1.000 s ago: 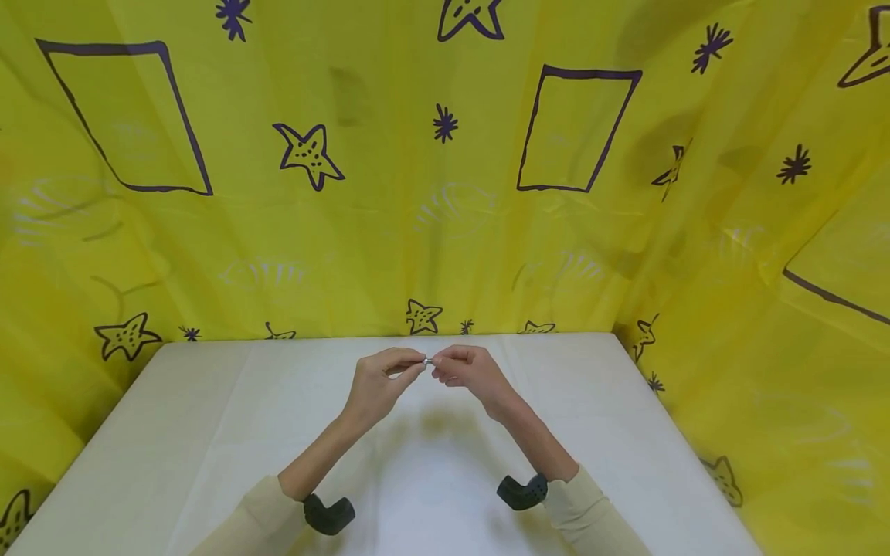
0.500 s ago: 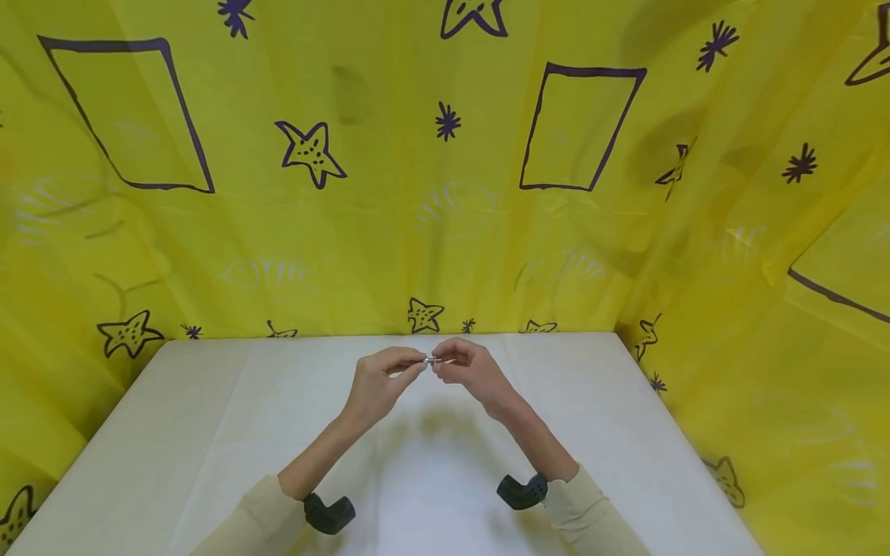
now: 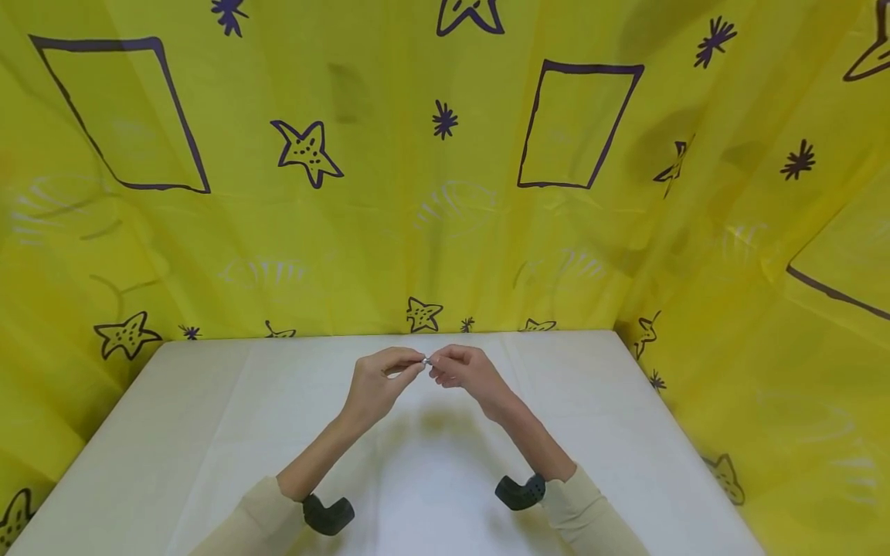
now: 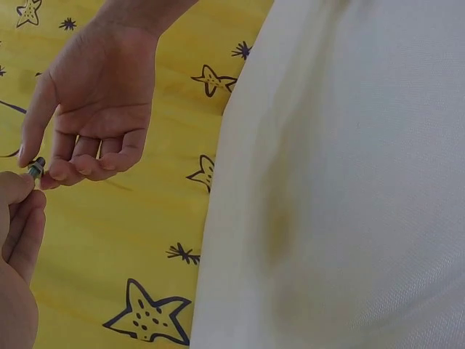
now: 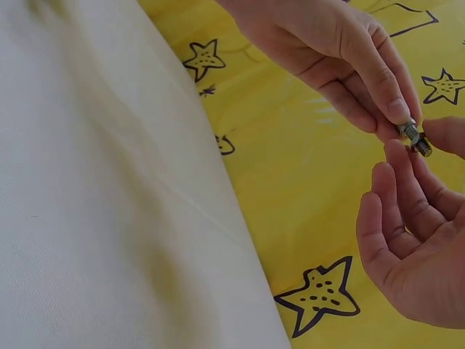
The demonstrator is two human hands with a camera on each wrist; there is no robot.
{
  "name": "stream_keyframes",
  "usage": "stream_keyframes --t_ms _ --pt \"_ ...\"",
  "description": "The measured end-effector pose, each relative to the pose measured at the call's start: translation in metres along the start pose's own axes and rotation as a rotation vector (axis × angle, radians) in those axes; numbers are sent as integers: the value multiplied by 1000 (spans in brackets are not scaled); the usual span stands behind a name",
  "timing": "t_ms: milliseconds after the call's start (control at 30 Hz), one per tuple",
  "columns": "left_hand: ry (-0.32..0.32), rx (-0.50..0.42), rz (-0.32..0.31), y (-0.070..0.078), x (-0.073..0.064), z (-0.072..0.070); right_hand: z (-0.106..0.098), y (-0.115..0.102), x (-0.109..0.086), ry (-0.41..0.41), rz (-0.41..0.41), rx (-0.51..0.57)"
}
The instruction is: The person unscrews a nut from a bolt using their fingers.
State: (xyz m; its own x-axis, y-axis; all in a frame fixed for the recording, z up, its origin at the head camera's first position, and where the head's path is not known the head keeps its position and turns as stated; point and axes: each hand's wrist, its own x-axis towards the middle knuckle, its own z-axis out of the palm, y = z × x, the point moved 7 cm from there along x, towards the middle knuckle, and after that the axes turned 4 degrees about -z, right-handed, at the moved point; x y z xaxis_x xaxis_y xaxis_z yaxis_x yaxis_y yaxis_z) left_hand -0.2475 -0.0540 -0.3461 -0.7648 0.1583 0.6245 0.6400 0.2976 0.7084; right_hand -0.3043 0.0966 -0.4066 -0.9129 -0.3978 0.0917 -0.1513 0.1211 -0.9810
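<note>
A small metal bolt [image 5: 409,130] is held up above the white table between both hands. My left hand [image 3: 375,382] pinches one end of it between thumb and fingertips, hiding that end. A nut [image 5: 418,139] sits around the thread, with the bare threaded tip sticking out past it. From the other side, my right hand [image 3: 476,376] pinches at the nut with thumb and index finger. The other fingers of that right hand [image 4: 105,109] are bent loosely below, holding nothing. In the head view the fingertips of both hands nearly meet and cover most of the bolt.
Under the hands lies a white table [image 3: 278,417], its back edge against a yellow curtain [image 3: 389,232] printed with starfish. The curtain also runs along both sides. Dark curved mounts [image 3: 329,515] sit at both wrists, near the light sleeves [image 3: 253,513].
Half a second ago the right thumb and fingers were spread, showing more of the bolt; now they have closed at the nut again. The left hand has held its place.
</note>
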Motion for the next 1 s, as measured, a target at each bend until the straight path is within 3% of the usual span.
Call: stream_keyframes --t_ms 367,600,1000 --pt "-4 -32 24 -2 1 2 -1 -4 -3 -17 -65 53" --pt "-10 -28 9 -3 1 3 -3 -5 -4 -17 -82 32" --pt "-5 -14 -12 -2 1 4 -5 5 -1 12 15 -4"
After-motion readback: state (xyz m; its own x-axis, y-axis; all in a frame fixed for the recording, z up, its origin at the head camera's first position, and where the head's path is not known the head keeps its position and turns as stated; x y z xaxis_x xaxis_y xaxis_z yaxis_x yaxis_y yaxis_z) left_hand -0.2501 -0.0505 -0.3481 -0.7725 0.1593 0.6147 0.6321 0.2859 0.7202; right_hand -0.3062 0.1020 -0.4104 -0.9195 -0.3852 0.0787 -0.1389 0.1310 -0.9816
